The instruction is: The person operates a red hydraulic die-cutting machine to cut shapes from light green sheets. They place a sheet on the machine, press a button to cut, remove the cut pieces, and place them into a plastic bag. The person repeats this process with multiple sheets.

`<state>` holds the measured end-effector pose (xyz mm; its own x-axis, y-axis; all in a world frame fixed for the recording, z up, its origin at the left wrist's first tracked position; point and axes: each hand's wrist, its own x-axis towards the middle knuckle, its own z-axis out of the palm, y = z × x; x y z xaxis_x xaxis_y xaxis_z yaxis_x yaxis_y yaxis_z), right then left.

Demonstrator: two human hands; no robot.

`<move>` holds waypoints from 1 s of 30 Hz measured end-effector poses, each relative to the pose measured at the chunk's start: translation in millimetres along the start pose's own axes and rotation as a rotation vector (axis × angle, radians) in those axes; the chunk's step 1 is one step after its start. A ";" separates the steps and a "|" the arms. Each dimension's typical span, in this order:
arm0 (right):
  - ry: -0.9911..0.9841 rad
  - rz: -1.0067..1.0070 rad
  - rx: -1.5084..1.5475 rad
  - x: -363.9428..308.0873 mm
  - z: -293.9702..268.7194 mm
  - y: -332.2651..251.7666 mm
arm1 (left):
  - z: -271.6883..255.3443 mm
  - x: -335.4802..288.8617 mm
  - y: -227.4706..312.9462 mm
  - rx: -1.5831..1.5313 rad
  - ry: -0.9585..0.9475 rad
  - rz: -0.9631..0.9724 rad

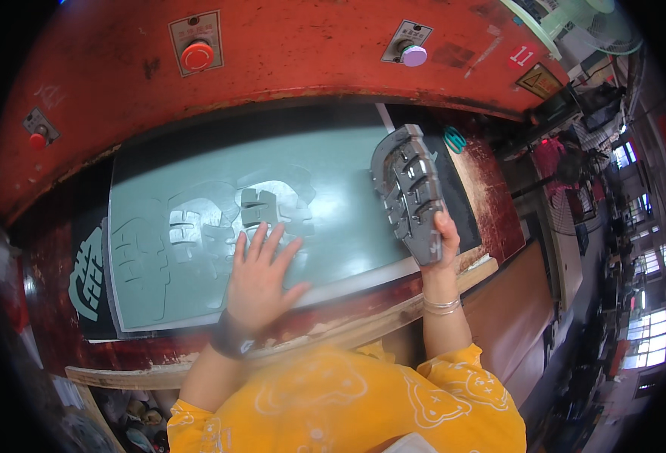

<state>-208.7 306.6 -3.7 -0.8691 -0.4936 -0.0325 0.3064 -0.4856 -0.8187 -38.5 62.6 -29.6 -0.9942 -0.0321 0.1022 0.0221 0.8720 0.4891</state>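
Note:
My right hand [445, 240] grips the lower end of a metal cutting die [411, 189], held up over the right part of a grey-green sheet [340, 219]. The die is long, with rounded outer walls and several slots and bars inside. My left hand [263, 272] lies with fingers spread on the sheet, its fingertips at a cut piece [259, 208] with slots in it. More cut outlines of the same shape run across the sheet's left half. Part of the cut area is hidden under my left hand.
An orange-red machine beam [272, 57] with a red push button [197, 55] and a pale purple button [413, 54] spans the far side. Slotted cut pieces [89, 275] lie left of the sheet. A teal ring-shaped object [454, 140] sits at right. A wooden strip [302, 340] edges the near side.

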 end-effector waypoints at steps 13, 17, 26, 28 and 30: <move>0.015 -0.234 -1.689 11.0 25.4 25.2 | -3.8 4.0 -1.9 -0.023 -0.027 -0.015; -0.018 -0.206 -1.824 9.5 27.9 33.7 | -6.1 4.9 1.3 -0.021 -0.048 -0.023; 0.112 -0.180 -1.332 21.5 0.2 26.3 | -10.8 -23.6 0.9 -0.329 0.111 -0.015; 0.302 -0.306 -1.011 27.3 -14.5 19.4 | -9.3 -49.4 12.8 -0.588 0.171 -0.069; 0.366 -0.412 -1.055 26.8 -24.2 8.4 | -1.3 -77.3 32.1 -0.891 0.128 -0.109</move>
<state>-238.8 306.8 -25.4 -0.9390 -0.1215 0.3219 -0.3439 0.3590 -0.8677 39.2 92.4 -20.7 -0.9774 -0.1932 0.0854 0.0543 0.1612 0.9854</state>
